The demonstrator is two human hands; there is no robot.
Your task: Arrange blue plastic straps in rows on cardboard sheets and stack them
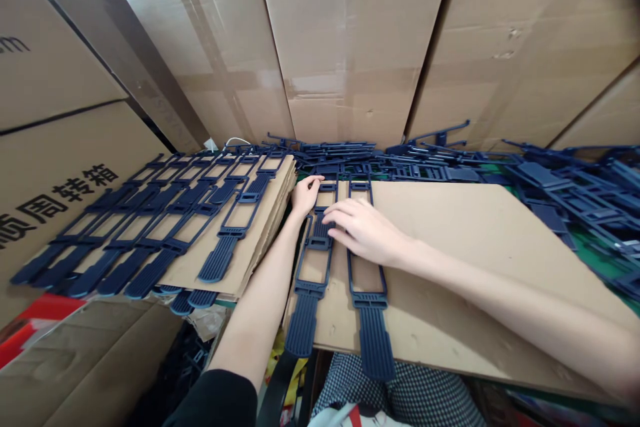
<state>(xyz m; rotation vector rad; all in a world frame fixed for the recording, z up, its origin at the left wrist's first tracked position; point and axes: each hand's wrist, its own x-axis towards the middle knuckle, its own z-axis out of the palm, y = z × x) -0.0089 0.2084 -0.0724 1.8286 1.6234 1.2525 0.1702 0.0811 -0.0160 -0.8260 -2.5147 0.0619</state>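
Two long dark blue plastic frames with ribbed, rounded ends lie side by side on a cardboard sheet (450, 227). At the upper end of the left-hand plastic frame (303, 323) is my left hand (305, 195), its visible fingers stretched toward the right; some fingers are hidden. My right hand (367, 230) reaches across the right-hand plastic frame (376, 340), covering part of its middle. Its fingers are apart and slightly bent, with the tips at the ribbed middle piece of the left-hand frame. Whether they press on it I cannot tell.
Left of me, a stack of cardboard sheets (270, 213) bears several similar frames (220, 253) in a row. Loose dark blue parts (340, 153) are heaped along the back, with another heap (585, 193) at the right. Large cardboard boxes (350, 40) wall off the back.
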